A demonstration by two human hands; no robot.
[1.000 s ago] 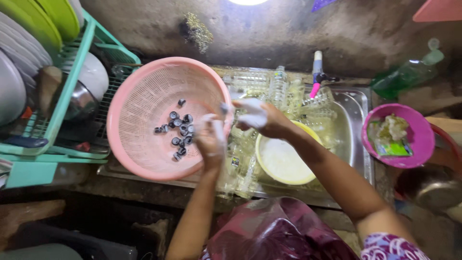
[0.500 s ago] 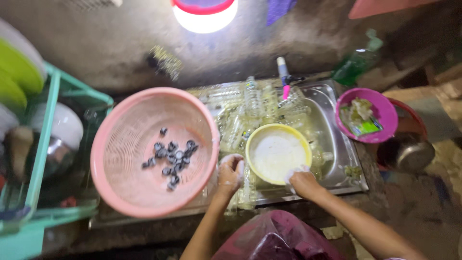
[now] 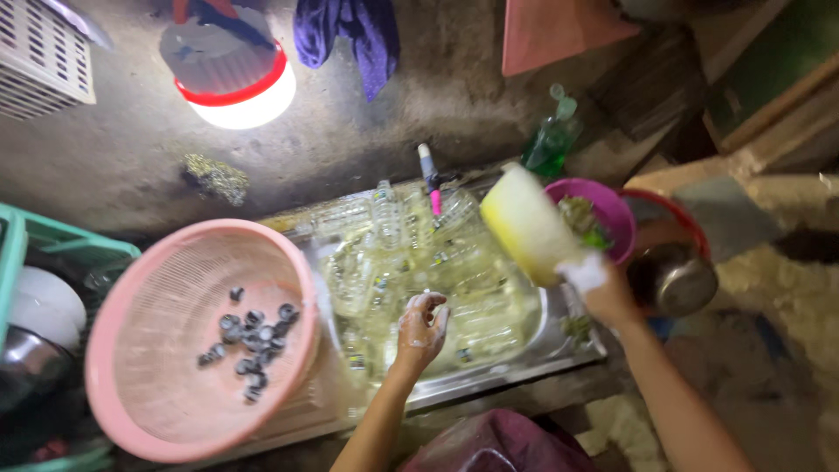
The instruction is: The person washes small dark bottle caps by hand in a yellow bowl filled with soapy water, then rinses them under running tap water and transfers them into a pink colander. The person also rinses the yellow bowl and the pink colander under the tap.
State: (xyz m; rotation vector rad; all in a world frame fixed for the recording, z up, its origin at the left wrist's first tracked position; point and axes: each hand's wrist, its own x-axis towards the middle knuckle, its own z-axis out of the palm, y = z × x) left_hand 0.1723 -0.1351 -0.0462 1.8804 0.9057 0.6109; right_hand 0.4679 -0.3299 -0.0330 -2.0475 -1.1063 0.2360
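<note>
The right hand, fingers clamped on the rim of the tilted yellow bowl above the sink, should grip firmly since suds make it slippery, while the left hand hovers half-curled over the clear bottles.

yellow bowl, pink basket, purple bowl.

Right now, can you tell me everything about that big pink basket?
The pink basket is a round, plastic-looking colander with walls full of tiny holes and a smooth thick rim. It sits tilted at the left end of the metal sink, beside a green dish rack. A small pile of dark bottle caps lies inside. Neither hand touches it.
</note>
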